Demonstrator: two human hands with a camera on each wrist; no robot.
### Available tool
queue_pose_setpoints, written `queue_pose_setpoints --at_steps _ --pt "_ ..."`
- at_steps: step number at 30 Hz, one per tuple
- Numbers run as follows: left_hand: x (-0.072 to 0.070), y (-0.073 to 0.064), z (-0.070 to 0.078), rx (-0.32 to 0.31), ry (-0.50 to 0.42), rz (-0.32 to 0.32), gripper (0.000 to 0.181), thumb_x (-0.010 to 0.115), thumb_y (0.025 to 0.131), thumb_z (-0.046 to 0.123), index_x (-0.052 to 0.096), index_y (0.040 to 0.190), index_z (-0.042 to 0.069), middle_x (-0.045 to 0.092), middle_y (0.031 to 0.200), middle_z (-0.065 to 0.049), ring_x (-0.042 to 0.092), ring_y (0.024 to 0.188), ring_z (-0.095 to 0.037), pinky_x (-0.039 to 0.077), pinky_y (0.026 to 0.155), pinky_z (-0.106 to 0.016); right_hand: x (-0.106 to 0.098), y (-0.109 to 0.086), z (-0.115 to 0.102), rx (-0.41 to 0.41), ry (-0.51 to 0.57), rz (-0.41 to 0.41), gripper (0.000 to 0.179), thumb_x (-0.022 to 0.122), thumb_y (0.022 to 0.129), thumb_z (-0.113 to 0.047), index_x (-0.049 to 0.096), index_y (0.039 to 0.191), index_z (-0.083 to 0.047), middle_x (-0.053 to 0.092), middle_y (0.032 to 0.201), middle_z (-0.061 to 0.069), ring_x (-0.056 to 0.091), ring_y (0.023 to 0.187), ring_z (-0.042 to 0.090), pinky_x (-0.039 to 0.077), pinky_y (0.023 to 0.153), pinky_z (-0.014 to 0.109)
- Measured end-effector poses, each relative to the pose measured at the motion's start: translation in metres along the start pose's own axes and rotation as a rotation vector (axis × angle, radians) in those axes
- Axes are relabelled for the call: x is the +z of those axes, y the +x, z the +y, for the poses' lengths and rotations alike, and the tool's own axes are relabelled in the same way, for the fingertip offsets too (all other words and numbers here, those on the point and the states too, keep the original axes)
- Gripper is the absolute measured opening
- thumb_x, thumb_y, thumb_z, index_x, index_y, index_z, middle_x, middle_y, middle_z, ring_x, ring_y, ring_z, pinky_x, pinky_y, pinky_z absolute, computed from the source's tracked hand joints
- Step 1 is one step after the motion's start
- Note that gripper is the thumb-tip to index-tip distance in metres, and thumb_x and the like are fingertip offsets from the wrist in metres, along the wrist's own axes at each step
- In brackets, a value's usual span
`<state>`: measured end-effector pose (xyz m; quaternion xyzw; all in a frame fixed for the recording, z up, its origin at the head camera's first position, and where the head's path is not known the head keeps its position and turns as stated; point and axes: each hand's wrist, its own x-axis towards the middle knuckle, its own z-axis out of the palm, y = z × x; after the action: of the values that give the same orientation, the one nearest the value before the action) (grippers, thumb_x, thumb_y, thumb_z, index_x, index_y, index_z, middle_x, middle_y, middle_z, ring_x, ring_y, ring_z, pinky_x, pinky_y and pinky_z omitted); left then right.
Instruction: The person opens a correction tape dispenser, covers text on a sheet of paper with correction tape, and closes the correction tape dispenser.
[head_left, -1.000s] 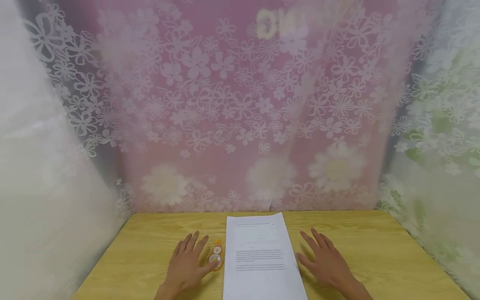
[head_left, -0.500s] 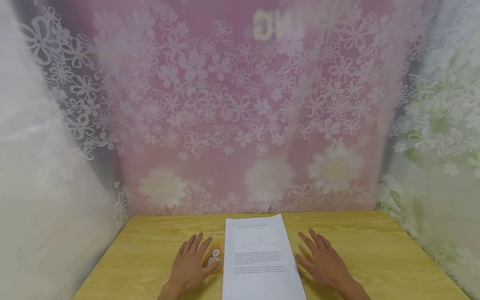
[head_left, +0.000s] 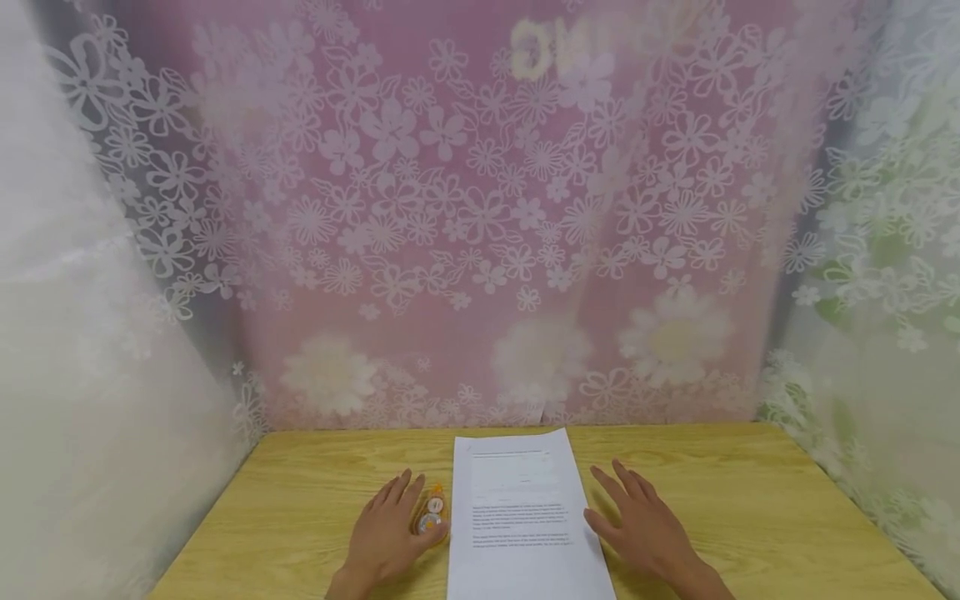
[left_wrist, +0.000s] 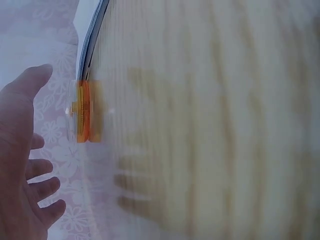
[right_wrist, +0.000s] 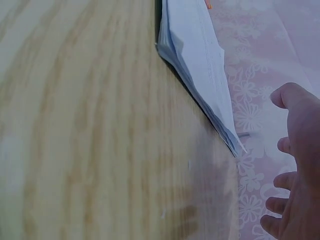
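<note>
A stack of printed paper sheets (head_left: 517, 517) lies on the table, its edges layered in the right wrist view. Just left of it is an orange correction tape (head_left: 431, 515) with a see-through case. My left hand (head_left: 386, 533) is spread beside the tape; in the head view its thumb overlaps the tape's lower end. From the left wrist, that hand (left_wrist: 20, 165) appears above the table, apart from the tape (left_wrist: 84, 111). My right hand (head_left: 648, 529) is held with fingers extended by the stack's right edge. In the right wrist view this hand (right_wrist: 300, 165) holds nothing.
The wood-grain table (head_left: 750, 500) reaches back to a pink flowered curtain (head_left: 517, 250). Pale sheeting hangs at the left (head_left: 97, 375), and a flowered sheet (head_left: 870, 333) hangs at the right.
My left hand has drifted slightly right, closer to the correction tape and paper. The right hand has shifted slightly left toward the stack. Paper and tape lie where they were.
</note>
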<state>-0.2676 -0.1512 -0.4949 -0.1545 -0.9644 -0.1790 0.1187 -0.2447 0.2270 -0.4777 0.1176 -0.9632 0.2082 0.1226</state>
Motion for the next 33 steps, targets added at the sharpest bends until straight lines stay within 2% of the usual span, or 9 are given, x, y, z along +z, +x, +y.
queue_pose_setpoints --at_steps 3,6,11,14,19,24,30,33 --pt "0.001 0.000 0.001 -0.002 -0.010 0.012 0.084 0.050 0.084 0.071 0.050 0.138 0.007 0.045 0.141 -0.016 0.044 0.125 -0.039 0.038 0.095 -0.059 0.001 0.000 0.000 0.001 0.006 -0.005 0.066 0.053 0.093 -0.055 0.046 0.143 -0.012 0.033 0.147 0.023 0.036 0.128 0.048 0.037 0.093 0.062" --pt "0.001 -0.001 0.002 -0.006 -0.012 0.034 0.082 0.054 0.083 0.069 0.056 0.131 0.003 0.054 0.129 -0.015 0.050 0.117 -0.036 0.044 0.091 -0.054 0.002 0.000 0.000 -0.001 0.003 -0.008 0.066 0.053 0.093 -0.055 0.047 0.142 -0.013 0.033 0.147 0.023 0.036 0.128 0.047 0.037 0.094 0.062" --pt "-0.002 -0.003 0.007 -0.035 -0.008 0.030 0.065 0.060 0.082 0.064 0.067 0.108 0.004 0.056 0.105 -0.006 0.052 0.098 -0.025 0.050 0.077 -0.042 0.003 -0.001 -0.001 -0.007 -0.008 -0.004 0.063 0.054 0.093 -0.053 0.048 0.141 -0.012 0.034 0.147 0.023 0.037 0.127 0.047 0.037 0.093 0.062" --pt "-0.004 -0.004 0.011 -0.049 -0.030 0.001 0.060 0.063 0.081 0.062 0.067 0.100 0.006 0.054 0.099 -0.003 0.051 0.091 -0.022 0.050 0.067 -0.038 0.003 -0.001 -0.001 -0.005 -0.006 -0.009 0.063 0.054 0.093 -0.053 0.049 0.141 -0.013 0.034 0.147 0.023 0.037 0.127 0.047 0.038 0.093 0.061" --pt "-0.005 -0.003 0.016 -0.060 -0.068 -0.033 0.064 0.067 0.081 0.056 0.066 0.108 -0.002 0.053 0.096 -0.003 0.049 0.082 -0.018 0.049 0.061 -0.030 0.005 -0.002 -0.001 -0.001 -0.004 -0.023 0.063 0.053 0.093 -0.054 0.048 0.141 -0.014 0.033 0.148 0.022 0.037 0.127 0.047 0.039 0.092 0.061" --pt "-0.006 -0.004 0.020 -0.059 -0.106 -0.045 0.048 0.068 0.082 0.049 0.066 0.091 0.002 0.051 0.087 -0.002 0.043 0.067 -0.011 0.041 0.053 -0.022 0.005 -0.002 -0.002 0.003 -0.005 -0.020 0.062 0.055 0.093 -0.052 0.049 0.141 -0.013 0.033 0.148 0.022 0.038 0.127 0.047 0.040 0.090 0.061" --pt "-0.006 -0.001 0.023 -0.097 -0.074 -0.074 0.045 0.070 0.081 0.047 0.066 0.088 0.003 0.052 0.084 -0.001 0.045 0.064 -0.012 0.043 0.053 -0.026 0.005 -0.003 -0.004 0.014 -0.006 -0.023 0.060 0.057 0.092 -0.049 0.050 0.140 -0.013 0.033 0.148 0.022 0.038 0.126 0.047 0.041 0.090 0.060" --pt "-0.006 0.001 0.025 -0.124 -0.054 -0.086 0.049 0.072 0.079 0.046 0.066 0.092 -0.001 0.059 0.093 -0.010 0.054 0.070 -0.018 0.049 0.060 -0.033 0.005 -0.004 -0.004 0.016 -0.001 -0.027 0.060 0.058 0.092 -0.048 0.051 0.139 -0.012 0.034 0.147 0.022 0.039 0.125 0.047 0.042 0.088 0.061"
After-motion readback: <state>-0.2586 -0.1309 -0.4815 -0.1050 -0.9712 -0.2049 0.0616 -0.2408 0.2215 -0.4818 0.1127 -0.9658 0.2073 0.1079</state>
